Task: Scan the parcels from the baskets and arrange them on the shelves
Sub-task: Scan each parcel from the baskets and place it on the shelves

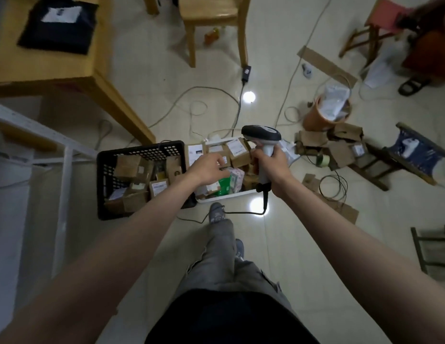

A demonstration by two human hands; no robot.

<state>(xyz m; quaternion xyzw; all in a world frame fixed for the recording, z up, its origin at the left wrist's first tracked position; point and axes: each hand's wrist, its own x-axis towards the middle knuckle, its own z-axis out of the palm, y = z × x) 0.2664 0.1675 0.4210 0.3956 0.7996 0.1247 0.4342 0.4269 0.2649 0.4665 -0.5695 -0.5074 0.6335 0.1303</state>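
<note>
Two baskets sit on the floor ahead of me. The black crate (104,170) on the left holds several brown cardboard parcels (127,166). The white basket (226,196) to its right is filled with labelled boxes (237,148) and green and pink packets (232,181). My right hand (272,165) grips the handle of a white barcode scanner (262,136) with a black head, held upright over the white basket. My left hand (207,168) reaches down into the white basket, its fingertips hidden among the parcels. A white metal shelf frame (64,155) stands at the left.
A wooden table (67,65) and chair (211,18) stand behind the baskets. Cables (238,108) snake across the tiles. Loose cardboard boxes (338,145), an orange bin (323,112) and a tipped stool (400,155) clutter the right. The scanner cord (241,213) trails by my shoe (216,213).
</note>
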